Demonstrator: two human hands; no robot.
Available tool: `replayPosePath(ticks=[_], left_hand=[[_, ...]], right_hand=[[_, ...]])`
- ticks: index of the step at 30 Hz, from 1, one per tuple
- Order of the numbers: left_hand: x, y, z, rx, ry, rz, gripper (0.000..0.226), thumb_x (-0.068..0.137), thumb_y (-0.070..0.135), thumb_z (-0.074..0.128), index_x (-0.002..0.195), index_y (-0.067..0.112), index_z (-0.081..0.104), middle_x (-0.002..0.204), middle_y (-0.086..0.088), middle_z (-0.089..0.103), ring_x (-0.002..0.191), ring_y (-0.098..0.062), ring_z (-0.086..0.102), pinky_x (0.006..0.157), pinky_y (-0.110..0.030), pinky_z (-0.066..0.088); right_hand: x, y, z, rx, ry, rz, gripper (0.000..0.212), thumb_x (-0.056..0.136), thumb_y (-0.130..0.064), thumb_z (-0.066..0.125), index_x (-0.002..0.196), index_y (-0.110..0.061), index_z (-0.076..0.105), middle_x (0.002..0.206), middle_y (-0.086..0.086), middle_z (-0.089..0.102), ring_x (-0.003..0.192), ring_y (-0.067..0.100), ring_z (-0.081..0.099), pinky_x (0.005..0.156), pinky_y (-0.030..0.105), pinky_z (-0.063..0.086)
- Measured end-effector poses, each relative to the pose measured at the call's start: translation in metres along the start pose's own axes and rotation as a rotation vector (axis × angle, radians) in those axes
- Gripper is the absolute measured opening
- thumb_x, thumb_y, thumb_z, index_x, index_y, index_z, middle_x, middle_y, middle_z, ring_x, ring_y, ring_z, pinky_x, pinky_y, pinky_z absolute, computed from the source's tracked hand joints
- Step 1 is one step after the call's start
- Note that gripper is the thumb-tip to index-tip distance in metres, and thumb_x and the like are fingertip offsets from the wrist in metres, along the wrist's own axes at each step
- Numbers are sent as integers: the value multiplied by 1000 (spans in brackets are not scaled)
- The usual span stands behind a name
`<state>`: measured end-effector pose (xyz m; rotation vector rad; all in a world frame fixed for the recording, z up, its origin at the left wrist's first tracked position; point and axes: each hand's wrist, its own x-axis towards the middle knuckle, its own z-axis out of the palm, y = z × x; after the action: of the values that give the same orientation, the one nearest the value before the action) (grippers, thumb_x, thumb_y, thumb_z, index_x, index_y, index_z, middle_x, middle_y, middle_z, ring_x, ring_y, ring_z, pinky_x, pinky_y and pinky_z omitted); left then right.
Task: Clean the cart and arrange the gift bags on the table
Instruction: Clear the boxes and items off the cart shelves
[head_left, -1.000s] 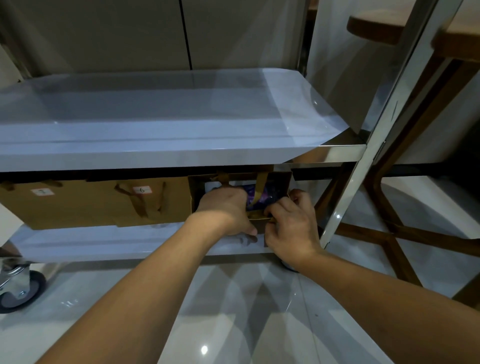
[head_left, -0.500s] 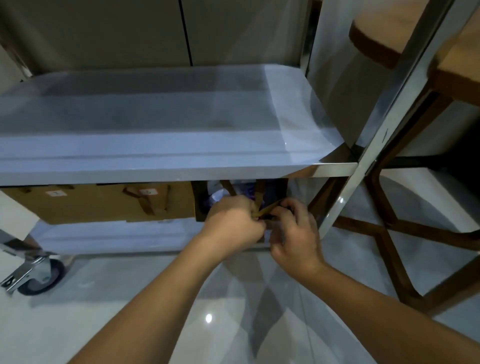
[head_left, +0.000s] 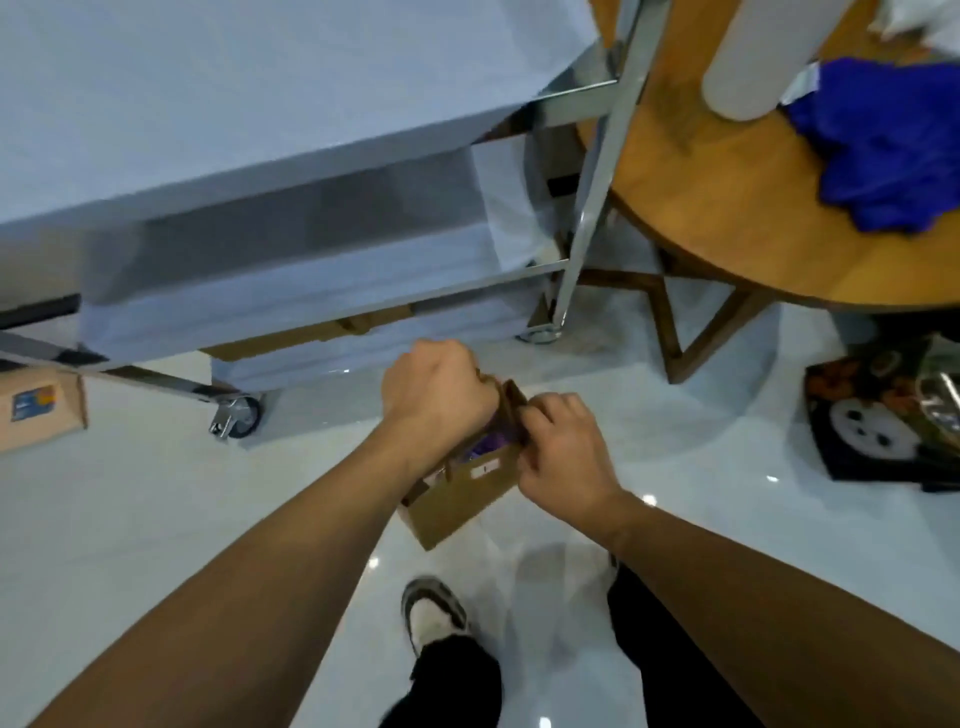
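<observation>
bag in hands: 1 brown gift bag (head_left: 464, 491) hangs clear of the floor, in front of the cart (head_left: 291, 156) and off its shelves; purple contents show at its open mouth, a small white label on its side.
left hand (head_left: 436, 395): fist curled round the bag's top edge or handle on the cart side.
right hand (head_left: 563, 457): fingers pinch the top edge on the near-right side; both hands touch the bag, neither nearer than the other.
long axis: the bag tilts, its mouth up toward the cart, its base down toward the person's shoe (head_left: 434, 608).
key relation: the round wooden worktop (head_left: 717, 208) lies up and to the right of the hands, past the cart's chrome leg (head_left: 592, 171); judged, the carry must swing right round that leg, and the right hand leads.
still on cart: at least 1 more brown bag (head_left: 311, 332) on the bottom shelf; a full count is hidden.
on worktop: 1 blue cloth (head_left: 893, 150), 1 white cylinder (head_left: 753, 57); 0 gift bags seen there.
</observation>
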<state>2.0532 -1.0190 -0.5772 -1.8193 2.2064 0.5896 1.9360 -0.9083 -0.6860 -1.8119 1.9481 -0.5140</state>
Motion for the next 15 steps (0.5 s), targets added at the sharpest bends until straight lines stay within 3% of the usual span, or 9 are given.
replayPosePath(ticks=[2, 5, 7, 11, 13, 15], left_hand=[[-50, 10, -37, 85, 5, 58, 41, 95, 53, 56, 78, 18, 66, 78, -3, 58, 80, -27, 59, 66, -31, 44], [-122, 24, -88, 191, 49, 226, 37, 96, 47, 55, 92, 16, 74, 101, -6, 54, 99, -27, 48, 74, -35, 39], [-164, 40, -118, 224, 49, 376, 32, 95, 43, 57, 90, 17, 75, 105, -6, 51, 102, -26, 45, 77, -36, 36], [-228, 97, -175, 39, -125, 504, 36, 92, 31, 63, 61, 15, 53, 65, -2, 52, 65, -20, 51, 53, -30, 38], [-254, 133, -203, -31, -147, 589, 35, 91, 30, 65, 59, 17, 55, 58, -1, 50, 61, -19, 53, 52, -30, 40], [-284, 173, -230, -19, -105, 718, 43, 93, 32, 64, 55, 17, 51, 53, -1, 46, 56, -16, 47, 49, -30, 32]], right_hand=[[-34, -24, -37, 19, 4, 33, 19, 68, -15, 59, 85, -10, 66, 89, 8, 61, 84, 31, 54, 70, 40, 50], [-80, -57, -95, -13, 25, 109, 15, 70, -8, 64, 84, -11, 68, 92, 7, 65, 86, 32, 56, 72, 42, 52], [-111, -78, -131, -42, 72, 184, 15, 71, -6, 67, 85, -11, 69, 92, 6, 66, 88, 31, 57, 74, 42, 52], [-175, -119, -200, -44, 271, 319, 21, 75, -3, 69, 95, -11, 72, 97, 4, 68, 91, 29, 56, 77, 39, 52], [-204, -131, -237, -24, 465, 357, 29, 74, 3, 70, 100, -8, 73, 103, 5, 68, 94, 29, 56, 79, 37, 53], [-233, -138, -275, -28, 672, 445, 37, 76, 4, 70, 111, -10, 71, 116, 7, 65, 105, 27, 55, 89, 33, 49]])
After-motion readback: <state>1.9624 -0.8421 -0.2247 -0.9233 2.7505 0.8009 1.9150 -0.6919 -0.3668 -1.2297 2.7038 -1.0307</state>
